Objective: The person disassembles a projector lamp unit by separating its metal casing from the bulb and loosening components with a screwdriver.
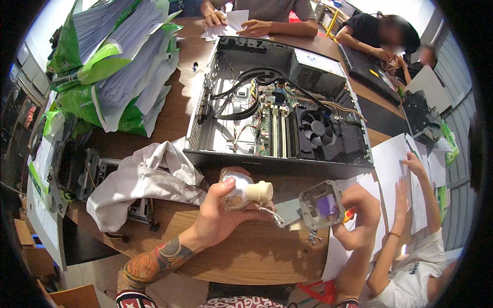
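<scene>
My left hand (218, 208) is closed around a small clear bottle (236, 194) with a cream cap (261, 192); a thin white strap hangs near the cap. My right hand (359, 215) curls at the edge of a clear, square plastic container (322, 205), tilted toward me, with something purple showing in it. An orange and yellow piece (349, 215), perhaps a tool handle, sticks out by the right fingers. Several small screws (314, 236) lie on the table below the container. Just beyond both hands stands an open computer case (277, 160) with its fan (316, 128) and cables exposed.
A crumpled whitish cloth (149, 179) lies left of my left hand, over metal parts. Tall stacks of paper in green wrapping (118, 72) stand far left. White sheets (393, 179) are at right, by another person's hands (405, 179). Other people work across the table.
</scene>
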Available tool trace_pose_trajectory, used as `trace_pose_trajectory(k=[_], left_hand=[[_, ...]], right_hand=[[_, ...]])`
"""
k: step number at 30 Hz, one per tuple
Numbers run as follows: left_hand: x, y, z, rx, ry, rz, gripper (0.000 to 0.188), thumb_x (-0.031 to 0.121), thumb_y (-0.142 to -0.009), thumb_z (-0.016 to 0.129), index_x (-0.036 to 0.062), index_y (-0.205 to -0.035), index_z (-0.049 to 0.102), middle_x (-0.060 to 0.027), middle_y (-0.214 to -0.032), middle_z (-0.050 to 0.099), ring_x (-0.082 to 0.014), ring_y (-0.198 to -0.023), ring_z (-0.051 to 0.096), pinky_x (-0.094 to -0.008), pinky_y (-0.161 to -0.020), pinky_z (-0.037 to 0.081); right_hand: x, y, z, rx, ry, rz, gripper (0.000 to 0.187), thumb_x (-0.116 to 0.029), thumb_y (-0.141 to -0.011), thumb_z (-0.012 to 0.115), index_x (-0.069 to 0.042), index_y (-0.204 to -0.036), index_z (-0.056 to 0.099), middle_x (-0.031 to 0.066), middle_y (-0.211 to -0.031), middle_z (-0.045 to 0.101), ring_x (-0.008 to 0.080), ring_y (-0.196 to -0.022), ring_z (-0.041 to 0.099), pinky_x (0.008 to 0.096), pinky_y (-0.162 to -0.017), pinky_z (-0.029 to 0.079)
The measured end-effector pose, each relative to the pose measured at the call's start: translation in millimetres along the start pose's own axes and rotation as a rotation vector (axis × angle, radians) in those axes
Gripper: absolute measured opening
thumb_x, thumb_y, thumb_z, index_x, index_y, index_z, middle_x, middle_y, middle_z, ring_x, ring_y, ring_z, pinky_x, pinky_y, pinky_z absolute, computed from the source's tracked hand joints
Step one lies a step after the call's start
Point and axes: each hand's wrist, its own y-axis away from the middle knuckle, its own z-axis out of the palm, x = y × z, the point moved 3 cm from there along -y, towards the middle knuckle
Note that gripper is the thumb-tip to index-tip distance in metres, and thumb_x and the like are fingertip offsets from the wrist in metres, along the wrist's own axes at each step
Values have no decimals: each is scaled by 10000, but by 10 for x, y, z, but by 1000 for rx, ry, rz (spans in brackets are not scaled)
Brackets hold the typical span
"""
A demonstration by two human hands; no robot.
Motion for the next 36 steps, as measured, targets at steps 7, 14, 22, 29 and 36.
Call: trace_pose_trajectory(k=[7, 14, 22, 29, 36], left_hand=[[-36, 65, 20, -58, 4, 28, 452, 367, -962, 480, 80, -1295, 373, -128, -1171, 500, -260, -1148, 540, -484, -958, 474], [-4, 99, 183, -138, -514, 248, 502, 359, -987, 487, 79, -1313, 229, -136, -1143, 462, -193, -993, 545, -330, -852, 458], [-162, 102, 180, -128, -701, 337, 591, 333, -962, 589, 62, -1299, 187, -163, -1052, 506, -197, -917, 550, -359, -828, 465], [-86, 73, 134, -138, -709, 347, 647, 352, -944, 632, 70, -1308, 177, -162, -1056, 512, -186, -908, 564, -343, -792, 487], [-106, 24, 136, -103, -611, 379, 571, 291, -967, 603, 75, -1310, 200, -130, -1054, 529, -134, -854, 573, -281, -705, 507]], right_hand=[[-136, 74, -90, 69, 110, -16, 378, -19, -526, 701, -24, -890, 601, 79, -774, 604, 139, -596, 532, 219, -533, 431], [-287, -22, 176, -105, 162, -4, 343, -53, -589, 755, -32, -903, 620, 120, -788, 639, 240, -638, 633, 314, -555, 499], [-395, -142, 303, -233, 201, -66, 313, -62, -662, 796, -36, -939, 651, 98, -797, 651, 208, -615, 655, 290, -536, 505], [-268, -164, 465, -229, 128, -64, 332, -75, -654, 807, -50, -958, 677, 91, -800, 650, 201, -639, 656, 288, -556, 503], [-295, -158, 432, -340, -110, 92, 598, -171, -662, 854, -13, -1182, 603, 126, -887, 597, 227, -773, 612, 339, -685, 510]])
